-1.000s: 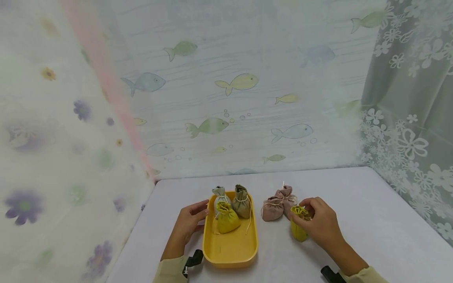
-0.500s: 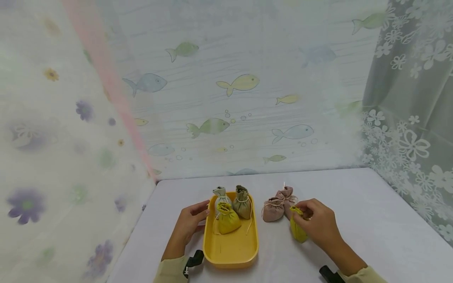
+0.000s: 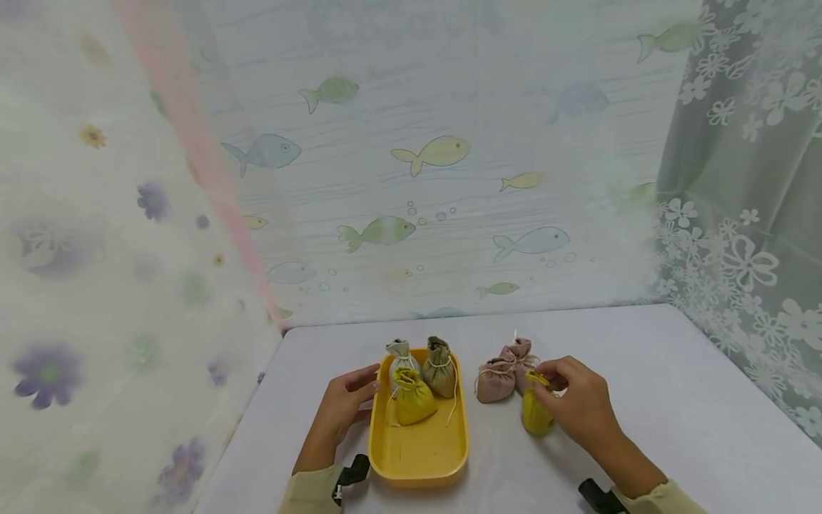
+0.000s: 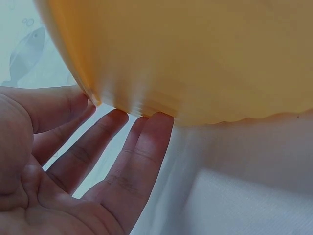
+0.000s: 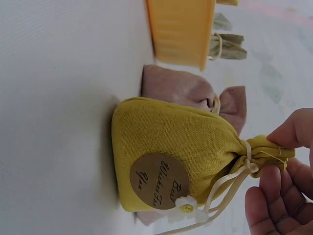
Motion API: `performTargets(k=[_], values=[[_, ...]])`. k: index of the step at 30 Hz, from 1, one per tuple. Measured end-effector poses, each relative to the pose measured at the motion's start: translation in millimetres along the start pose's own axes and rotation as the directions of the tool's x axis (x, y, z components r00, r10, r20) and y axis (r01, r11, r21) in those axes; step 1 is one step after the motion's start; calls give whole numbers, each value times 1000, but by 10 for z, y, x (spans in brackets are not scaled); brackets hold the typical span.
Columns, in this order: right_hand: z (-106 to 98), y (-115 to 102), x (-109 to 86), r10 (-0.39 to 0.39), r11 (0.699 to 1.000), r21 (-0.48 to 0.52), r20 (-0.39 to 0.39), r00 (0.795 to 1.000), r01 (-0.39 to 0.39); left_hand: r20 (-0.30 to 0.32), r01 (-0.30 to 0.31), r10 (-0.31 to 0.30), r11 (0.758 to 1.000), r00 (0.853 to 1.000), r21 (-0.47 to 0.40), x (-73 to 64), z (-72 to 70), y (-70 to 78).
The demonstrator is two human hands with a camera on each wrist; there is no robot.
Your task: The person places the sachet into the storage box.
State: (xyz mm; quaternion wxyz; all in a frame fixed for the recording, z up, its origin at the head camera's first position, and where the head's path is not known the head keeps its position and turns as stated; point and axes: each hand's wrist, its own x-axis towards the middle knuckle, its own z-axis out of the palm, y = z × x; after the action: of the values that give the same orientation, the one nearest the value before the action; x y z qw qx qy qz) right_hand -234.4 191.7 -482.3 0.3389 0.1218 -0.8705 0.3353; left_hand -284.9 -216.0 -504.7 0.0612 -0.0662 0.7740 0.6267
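Observation:
My right hand [image 3: 581,400] pinches the gathered neck of a yellow drawstring pouch [image 3: 536,414] between thumb and fingers. In the right wrist view this pouch [image 5: 171,132] bears a round brown label, a cream cord and a small white flower. Its base is at or just above the tabletop; I cannot tell which. My left hand [image 3: 343,403] is at the left side of a yellow tray [image 3: 420,464]. Its fingertips [image 4: 159,122] touch the tray's outer wall, the fingers fairly straight. Inside the tray's far half sit a white pouch [image 3: 396,350], an olive-brown pouch [image 3: 439,375] and another yellow pouch [image 3: 414,405].
Two dusky pink pouches, a front one [image 3: 494,382] and a rear one [image 3: 521,350], stand close together between the tray and my right hand. A white cloth [image 3: 616,343] covers the table. Fish-patterned sheeting [image 3: 443,235] hangs behind it, with a floral curtain at the right.
My right hand has shifted the yellow pouch slightly leftward, turning it a little. The left hand, the tray and the other pouches have stayed where they were.

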Motion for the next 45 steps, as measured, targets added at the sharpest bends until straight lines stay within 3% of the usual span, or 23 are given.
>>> performTargets(k=[22, 28, 34, 45], values=[[-5, -221, 118, -57, 991, 123, 2, 998, 56, -1, 1, -1, 1000, 1000, 14, -29, 22, -8], [29, -324, 218, -125, 974, 189, -19, 992, 127, 0, 12, -12, 1000, 1000, 18, -45, 28, 20], [49, -489, 345, -150, 967, 211, 10, 989, 145, -7, 5, -5, 1000, 1000, 10, -20, 8, 56], [122, -637, 409, -167, 949, 278, 45, 985, 148, 5, 3, -3, 1000, 1000, 2, -9, 5, 17]])
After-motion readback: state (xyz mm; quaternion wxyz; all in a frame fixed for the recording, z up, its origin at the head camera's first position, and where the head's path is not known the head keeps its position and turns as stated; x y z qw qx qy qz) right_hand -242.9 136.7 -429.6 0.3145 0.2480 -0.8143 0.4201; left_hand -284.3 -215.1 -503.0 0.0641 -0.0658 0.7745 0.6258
